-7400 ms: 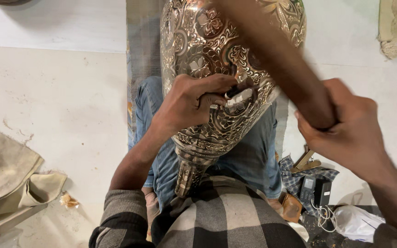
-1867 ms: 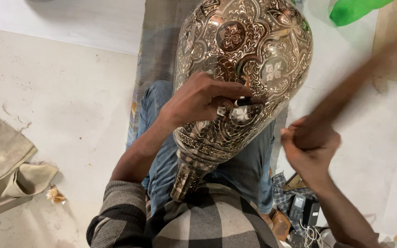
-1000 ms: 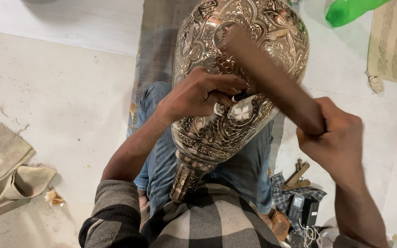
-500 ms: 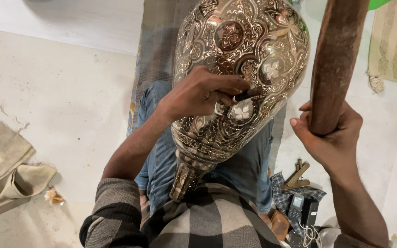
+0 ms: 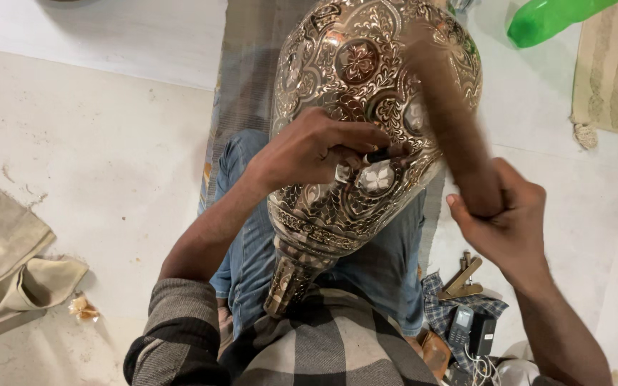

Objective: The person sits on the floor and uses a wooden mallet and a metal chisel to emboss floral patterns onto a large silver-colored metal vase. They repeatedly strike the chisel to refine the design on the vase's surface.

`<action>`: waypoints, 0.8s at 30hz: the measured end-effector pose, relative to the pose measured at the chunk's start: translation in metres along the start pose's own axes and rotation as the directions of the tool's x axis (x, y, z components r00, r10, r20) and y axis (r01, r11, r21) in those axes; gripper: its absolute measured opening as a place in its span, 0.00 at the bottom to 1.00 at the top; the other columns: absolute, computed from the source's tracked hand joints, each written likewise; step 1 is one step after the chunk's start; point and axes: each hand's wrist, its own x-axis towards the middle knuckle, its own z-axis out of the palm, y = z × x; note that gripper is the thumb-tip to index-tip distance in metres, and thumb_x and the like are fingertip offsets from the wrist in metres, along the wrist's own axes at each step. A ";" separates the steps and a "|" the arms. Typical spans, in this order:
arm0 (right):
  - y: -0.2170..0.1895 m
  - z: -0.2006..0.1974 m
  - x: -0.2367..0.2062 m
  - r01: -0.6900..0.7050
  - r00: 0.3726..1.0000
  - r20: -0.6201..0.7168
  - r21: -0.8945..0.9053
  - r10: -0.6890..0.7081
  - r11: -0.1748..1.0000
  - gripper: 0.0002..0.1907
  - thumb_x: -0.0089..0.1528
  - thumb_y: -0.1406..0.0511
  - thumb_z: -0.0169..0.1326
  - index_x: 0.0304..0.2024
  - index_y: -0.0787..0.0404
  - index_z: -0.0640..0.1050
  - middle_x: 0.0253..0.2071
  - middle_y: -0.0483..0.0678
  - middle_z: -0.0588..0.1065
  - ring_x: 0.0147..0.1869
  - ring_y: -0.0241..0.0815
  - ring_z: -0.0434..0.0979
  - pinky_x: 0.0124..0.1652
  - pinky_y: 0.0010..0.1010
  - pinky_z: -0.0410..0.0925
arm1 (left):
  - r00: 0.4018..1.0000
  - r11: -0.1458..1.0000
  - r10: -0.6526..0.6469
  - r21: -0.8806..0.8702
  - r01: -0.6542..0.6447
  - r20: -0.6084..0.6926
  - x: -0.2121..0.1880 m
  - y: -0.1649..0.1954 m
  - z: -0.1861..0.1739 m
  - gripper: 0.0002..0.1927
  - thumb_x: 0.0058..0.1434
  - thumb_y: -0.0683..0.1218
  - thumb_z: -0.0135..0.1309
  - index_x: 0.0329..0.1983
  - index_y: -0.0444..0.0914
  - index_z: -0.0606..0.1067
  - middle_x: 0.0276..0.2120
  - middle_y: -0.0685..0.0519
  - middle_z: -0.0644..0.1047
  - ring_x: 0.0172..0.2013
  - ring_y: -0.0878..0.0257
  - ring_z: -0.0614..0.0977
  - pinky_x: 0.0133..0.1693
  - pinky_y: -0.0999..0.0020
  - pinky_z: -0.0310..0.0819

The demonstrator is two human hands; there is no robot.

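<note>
the left hand (image 5: pixel 309 150) pinches a small punch (image 5: pixel 377 154) against the embossed metal vase (image 5: pixel 366 121) lying on the lap. the right hand (image 5: pixel 506 218) is wrapped round a wooden mallet (image 5: pixel 452 121), blurred just above the punch. a skewed blow could slip off and mar the relief or hit fingers. the vase's long axis runs away from the body, neck toward the belly.

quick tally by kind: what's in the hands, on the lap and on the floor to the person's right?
Metal vase: 1
Wooden mallet: 1
Small punch, in left hand: 1
Green bottle: 1
Phones: 2
Fringed mat: 1
Total: 7
Right hand grips the mallet.
</note>
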 end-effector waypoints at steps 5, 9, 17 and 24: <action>0.004 0.011 0.001 0.183 0.980 -0.056 -0.143 -0.193 0.973 0.13 0.54 0.73 0.63 0.42 0.65 0.76 0.28 0.47 0.74 0.33 0.30 0.72 0.35 0.27 0.67 | 0.998 0.998 -0.057 0.008 0.057 -0.006 -0.001 0.001 0.000 0.26 0.53 0.27 0.51 0.53 0.39 0.80 0.38 0.52 0.86 0.32 0.63 0.88 0.34 0.68 0.83; -0.004 0.016 0.001 0.129 0.981 -0.169 0.208 -0.095 0.970 0.07 0.64 0.72 0.65 0.40 0.64 0.77 0.28 0.47 0.75 0.32 0.27 0.73 0.36 0.24 0.69 | 0.998 0.999 0.023 -0.039 -0.025 -0.060 -0.001 0.003 -0.002 0.27 0.55 0.27 0.51 0.57 0.39 0.78 0.44 0.52 0.85 0.39 0.64 0.89 0.39 0.70 0.87; 0.011 0.017 -0.004 0.177 0.982 -0.081 0.117 -0.168 0.977 0.09 0.62 0.72 0.63 0.38 0.63 0.74 0.27 0.47 0.73 0.32 0.29 0.72 0.42 0.28 0.70 | 1.000 1.000 -0.001 0.005 0.001 -0.004 0.005 0.006 -0.003 0.30 0.53 0.26 0.50 0.55 0.43 0.79 0.37 0.54 0.86 0.34 0.66 0.89 0.32 0.71 0.83; 0.001 0.023 -0.006 -0.004 0.989 -0.142 0.312 0.051 0.950 0.09 0.62 0.72 0.63 0.42 0.64 0.76 0.30 0.44 0.74 0.34 0.29 0.73 0.36 0.26 0.67 | 0.997 0.996 0.061 -0.066 -0.064 -0.055 0.002 0.005 -0.010 0.35 0.49 0.27 0.48 0.60 0.44 0.76 0.40 0.52 0.85 0.39 0.65 0.89 0.36 0.69 0.84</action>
